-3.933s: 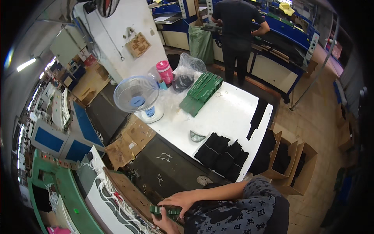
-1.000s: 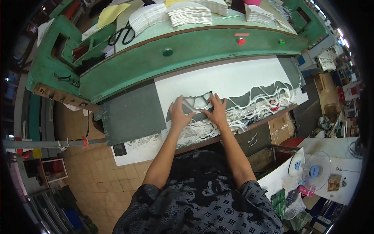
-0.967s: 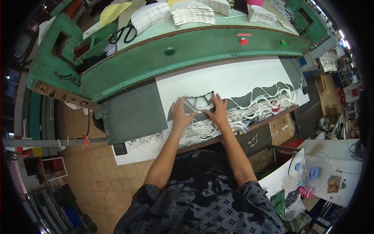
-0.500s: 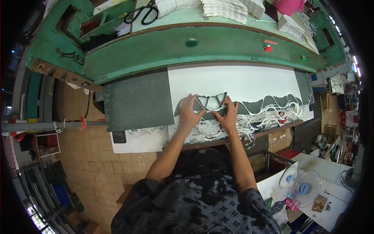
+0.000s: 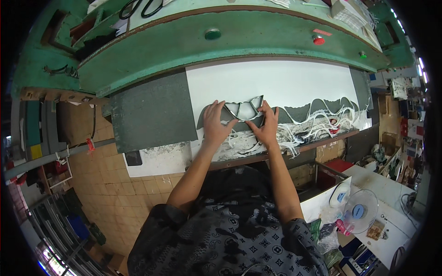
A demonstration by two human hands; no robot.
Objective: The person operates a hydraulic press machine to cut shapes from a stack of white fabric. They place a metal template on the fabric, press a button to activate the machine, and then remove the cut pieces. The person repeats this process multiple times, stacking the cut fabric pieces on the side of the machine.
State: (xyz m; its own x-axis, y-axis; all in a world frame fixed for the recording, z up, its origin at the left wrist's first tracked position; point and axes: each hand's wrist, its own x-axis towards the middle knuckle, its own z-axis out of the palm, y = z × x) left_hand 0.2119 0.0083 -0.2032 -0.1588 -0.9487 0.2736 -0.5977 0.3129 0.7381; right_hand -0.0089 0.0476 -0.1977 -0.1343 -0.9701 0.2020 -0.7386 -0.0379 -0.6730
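A thin metal cutting die [image 5: 239, 110], a curved frame with inner crossbars, rests on the lower edge of a white sheet [image 5: 267, 78]. At its left end, my left hand [image 5: 215, 126] grips the frame, with thumb and fingers around the corner. My right hand [image 5: 267, 128] holds the opposite end, its thumb near the lower edge and fingers along the side. Both thumbs come close together below the die. Wavy cut-outs along the sheet's near edge expose the dark board [image 5: 152, 112] beneath, which also extends left.
Tangled white offcut strips [image 5: 317, 124] lie to the right of my hands. Beyond the sheet runs a green machine beam [image 5: 258, 39] with a red button [image 5: 318, 40] and green ones. Scissors [image 5: 151, 7] lie on top. A clear-bladed fan [image 5: 360, 211] is at the lower right.
The head view has shifted, so the bench and machine sit higher in the picture. Both hands keep their hold on the die, which stays at about the same place on the sheet.
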